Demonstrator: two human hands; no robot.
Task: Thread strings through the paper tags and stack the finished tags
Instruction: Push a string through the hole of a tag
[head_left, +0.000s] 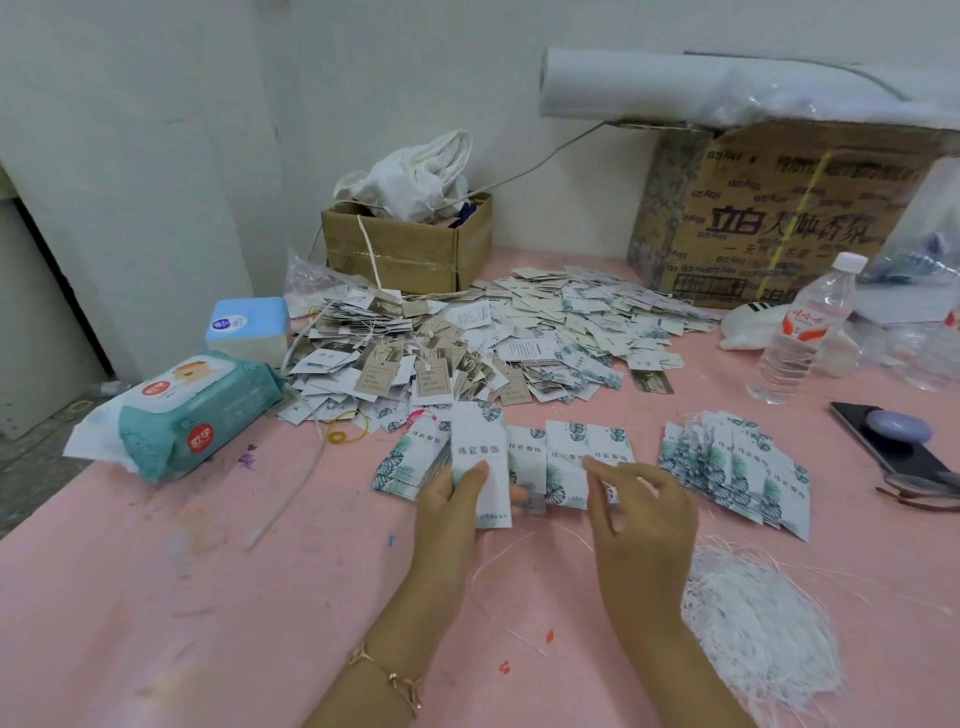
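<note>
My left hand (448, 506) grips a white paper tag (480, 452) with a leaf print, held upright above the pink table. My right hand (641, 514) hovers just right of it, fingers loosely curled, fingertips over a row of similar tags (571, 457) lying on the table; whether it pinches a string I cannot tell. A fanned group of tags (737, 473) lies further right. A heap of white strings (753, 613) sits at the lower right. One loose string (498, 556) lies below my hands. A large pile of tags (467, 348), some strung, fills the table's middle.
A wet-wipe pack (192, 410) and a blue tissue box (249, 327) sit at the left. A small cardboard box (410, 249) and a big carton (779, 218) stand at the back. A water bottle (805, 332), a phone (893, 441) and glasses (919, 493) are at the right.
</note>
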